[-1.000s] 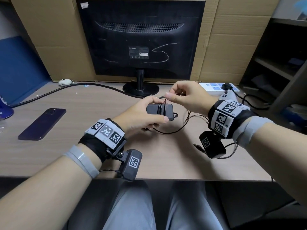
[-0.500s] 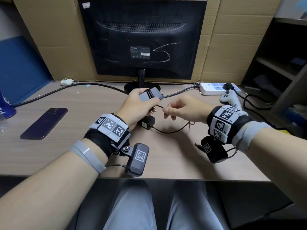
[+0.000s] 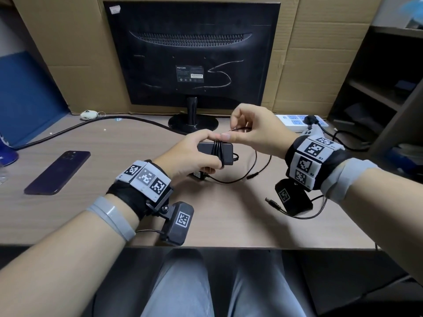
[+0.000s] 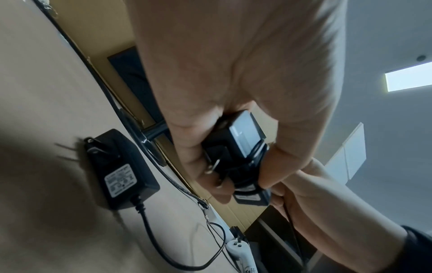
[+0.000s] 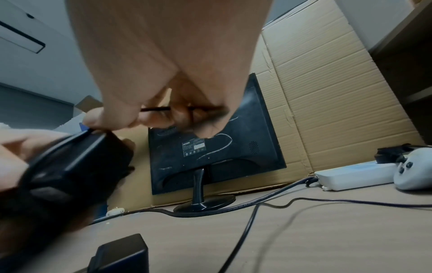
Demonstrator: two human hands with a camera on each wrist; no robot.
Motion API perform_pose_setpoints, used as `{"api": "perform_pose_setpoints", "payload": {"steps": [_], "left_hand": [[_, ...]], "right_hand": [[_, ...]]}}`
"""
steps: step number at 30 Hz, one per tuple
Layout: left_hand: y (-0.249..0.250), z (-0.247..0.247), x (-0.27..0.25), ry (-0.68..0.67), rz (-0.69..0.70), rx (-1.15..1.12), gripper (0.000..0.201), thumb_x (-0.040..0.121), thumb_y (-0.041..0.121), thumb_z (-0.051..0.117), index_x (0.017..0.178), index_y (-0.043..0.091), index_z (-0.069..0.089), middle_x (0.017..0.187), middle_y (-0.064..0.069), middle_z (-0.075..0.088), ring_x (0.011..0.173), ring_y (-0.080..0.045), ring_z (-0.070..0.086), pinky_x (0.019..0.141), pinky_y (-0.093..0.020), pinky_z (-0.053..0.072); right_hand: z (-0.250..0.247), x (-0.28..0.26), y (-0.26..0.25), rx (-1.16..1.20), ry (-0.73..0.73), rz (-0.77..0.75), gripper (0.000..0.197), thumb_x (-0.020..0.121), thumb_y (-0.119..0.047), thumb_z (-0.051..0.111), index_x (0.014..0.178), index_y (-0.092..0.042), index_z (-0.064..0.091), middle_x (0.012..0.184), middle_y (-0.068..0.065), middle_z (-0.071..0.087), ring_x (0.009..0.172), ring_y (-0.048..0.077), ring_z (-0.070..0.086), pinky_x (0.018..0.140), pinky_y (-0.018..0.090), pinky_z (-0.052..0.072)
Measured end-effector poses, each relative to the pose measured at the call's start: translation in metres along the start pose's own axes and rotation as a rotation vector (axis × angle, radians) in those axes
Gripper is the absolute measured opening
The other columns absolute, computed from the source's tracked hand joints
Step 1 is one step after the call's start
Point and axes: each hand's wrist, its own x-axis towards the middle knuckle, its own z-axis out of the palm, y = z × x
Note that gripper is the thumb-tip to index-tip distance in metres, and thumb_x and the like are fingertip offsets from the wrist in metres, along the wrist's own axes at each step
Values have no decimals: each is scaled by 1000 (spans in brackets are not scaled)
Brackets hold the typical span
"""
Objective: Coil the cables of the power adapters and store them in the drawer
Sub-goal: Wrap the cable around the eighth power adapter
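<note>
**Black adapter held above desk, cable partly wound**

Black rectangular plastic power adapter (image 3: 215,153) is held above the light wood-grain desk (image 3: 114,156), in front of the black monitor (image 3: 192,56). Left hand (image 3: 190,156) grips it, fingers and thumb curled round the body; the wrist view shows its metal plug prongs (image 4: 214,166) against the fingers. Several turns of thin black cable (image 3: 217,147) cross the adapter's middle. Right hand (image 3: 254,131) pinches the cable just above the adapter, fingers curled. Slack cable trails onto the desk and ends in a barrel plug (image 3: 251,175). Second black adapter (image 4: 119,168) lies flat on the desk below the left hand. Dark smartphone (image 3: 57,172) lies well to the left; white power strip (image 3: 299,120) sits at the right rear.
</note>
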Motion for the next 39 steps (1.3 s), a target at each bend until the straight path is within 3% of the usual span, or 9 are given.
{"api": "perform_pose_setpoints", "payload": {"steps": [4,7,10,14,17,19,23,31,39], "left_hand": [[2,3,-2,-6,34,-31,47,85,6,84,127,13,63,95,-18,77,69,-16,70,58,-23,53],[0,5,-2,17,55,-68,53,85,5,81,132,19,62,113,-18,75,86,-29,78,70,-36,57],[1,2,-1,48,61,-226,75,79,4,72,148,24,50,126,-22,67,94,-40,77,72,-41,55],[6,0,1,2,107,-267,46,96,-3,68,139,11,62,125,-26,71,98,-36,75,71,-31,58],[2,1,8,101,77,-361,36,100,4,67,135,4,61,118,-25,74,97,-34,75,75,-31,59],[-1,1,14,178,70,-360,30,101,9,67,129,-2,63,110,-23,74,91,-31,74,76,-32,62],[-12,-7,21,278,-1,-161,30,100,17,72,122,1,61,100,-22,72,79,-29,72,73,-39,65],[-14,-14,12,184,-36,-117,46,88,0,78,130,12,62,120,-25,71,98,-41,77,86,-49,65],[0,-5,-4,-60,-28,-82,52,74,8,75,126,13,66,106,-35,69,84,-38,64,76,-47,52]], "right_hand": [[0,1,8,10,-2,55,32,87,-47,80,86,-19,63,71,-9,60,61,7,46,60,22,41],[3,-1,12,-12,13,78,24,94,-44,74,83,-24,67,67,-13,57,61,4,47,61,23,41],[8,-4,20,-22,31,136,23,96,-40,71,82,-22,72,73,3,68,65,8,53,65,29,46],[12,-10,21,-61,-58,196,16,96,-20,72,82,-13,76,66,-2,65,57,2,47,59,23,39],[12,-12,12,-104,-163,187,20,98,-24,69,80,-29,75,75,-8,72,65,2,55,62,18,43],[12,-13,1,-107,-284,163,13,100,-29,67,95,-37,77,86,-10,75,70,-4,57,64,8,41],[9,-11,-15,-255,-419,123,19,98,-21,70,115,-24,78,89,-15,73,64,-17,57,62,3,39],[3,-7,-28,-39,-313,68,15,100,-31,68,99,-21,79,86,-4,79,65,14,73,68,44,64],[-2,-4,-28,218,-127,125,21,95,-26,75,95,-5,76,84,15,77,69,24,72,74,46,66]]}}
